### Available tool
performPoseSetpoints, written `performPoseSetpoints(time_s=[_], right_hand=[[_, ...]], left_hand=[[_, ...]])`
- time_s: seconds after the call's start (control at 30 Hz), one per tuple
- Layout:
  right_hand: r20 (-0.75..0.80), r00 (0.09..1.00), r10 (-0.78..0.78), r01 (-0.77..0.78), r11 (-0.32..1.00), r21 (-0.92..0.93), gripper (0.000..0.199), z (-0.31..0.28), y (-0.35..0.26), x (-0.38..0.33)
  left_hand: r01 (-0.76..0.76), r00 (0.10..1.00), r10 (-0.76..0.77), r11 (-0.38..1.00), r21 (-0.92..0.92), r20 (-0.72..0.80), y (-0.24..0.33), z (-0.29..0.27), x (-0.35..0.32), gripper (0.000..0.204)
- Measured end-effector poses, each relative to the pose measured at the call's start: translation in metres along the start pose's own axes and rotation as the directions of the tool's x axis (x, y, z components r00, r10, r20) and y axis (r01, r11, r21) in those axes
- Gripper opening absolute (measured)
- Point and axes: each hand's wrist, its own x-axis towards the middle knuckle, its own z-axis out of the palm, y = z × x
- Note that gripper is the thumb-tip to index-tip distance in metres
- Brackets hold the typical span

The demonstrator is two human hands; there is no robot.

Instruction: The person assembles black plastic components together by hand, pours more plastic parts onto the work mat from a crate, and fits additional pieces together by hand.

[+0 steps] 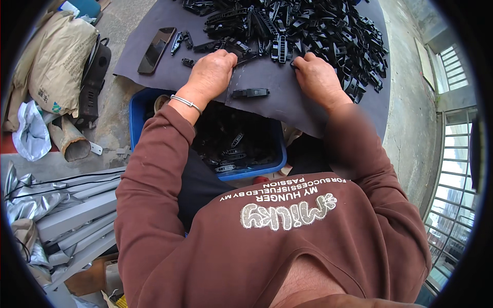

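Observation:
My left hand (213,73) is closed, its fingertips on a slim black plastic part (248,57) at the near edge of a heap. To the right, my right hand (316,77) is curled in a pinch, and a small dark bit of a black plastic part shows at its fingertips. Most of that part is hidden by the fingers. A single black part (250,93) lies on the dark grey table cover (267,107), between my hands and closer to me. Beyond both hands spreads the heap of black plastic parts (328,36), some with ladder-like slots.
A phone (156,50) lies at the table's left, beside a few loose parts (177,43). Below the near edge stands a blue bin (280,163) with more black parts inside. Paper sacks (61,61) and grey panels (77,213) fill the left side; a barred window (452,174) is at right.

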Motion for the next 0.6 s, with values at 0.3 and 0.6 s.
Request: performPoseSetpoints(time_s=[0.3,0.6], right_hand=[[0.134,0.959,-0.249,0.226,0.96,0.167,0.011,-0.013,-0.016,0.007],[0.35,0.918,-0.185,0.204,0.979,-0.019,0.006,-0.046,-0.002,0.002]], left_hand=[[0.191,0.968,-0.214,0.966,-0.172,-0.129,0.013,0.012,-0.003,0.021],[-0.016,0.998,0.037,0.918,-0.396,0.045,0.02,0.005,-0.006,0.023]])
